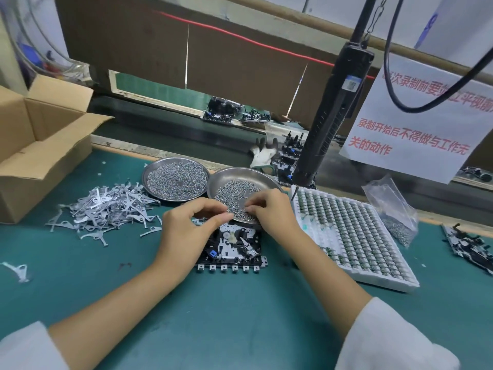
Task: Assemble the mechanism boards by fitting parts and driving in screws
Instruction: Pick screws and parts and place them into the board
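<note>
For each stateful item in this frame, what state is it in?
cardboard box: open, flaps up.
electric screwdriver: hanging, unheld.
mechanism board: flat on the mat, between the hands.
left hand: fingertips pinched.
right hand: pinching over the near screw dish.
plastic bag: lying slumped.

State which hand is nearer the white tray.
Right. The right hand sits just left of the white tray; the left hand lies farther left, over the board.

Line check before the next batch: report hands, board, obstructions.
Left hand and right hand both pinching over the nearer screw dish. Mechanism board flat beneath them. Electric screwdriver hanging unused, nothing blocking.
</note>
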